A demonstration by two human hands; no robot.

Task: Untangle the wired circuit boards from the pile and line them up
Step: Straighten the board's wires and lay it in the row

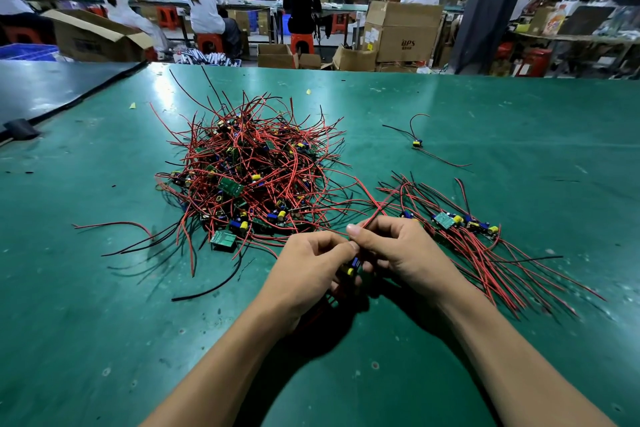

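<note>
Wire [373,214], thin and red, sits pinched in my right hand [405,253]; my left hand [308,267] grips the little board [354,267] it belongs to, just near of the pile [249,173] on the left. Sorted row [464,222] lies right. Light, limp, likely weak at the solder: better to pull by the board.

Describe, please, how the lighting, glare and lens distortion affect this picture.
Head view: overhead light streaks pale glare across the green mat beyond the pile; the left hand and right hand, pinching a wired board, throw dark shadows beneath them; the wide lens bows the mat's far edge; the background workers look soft.
</note>
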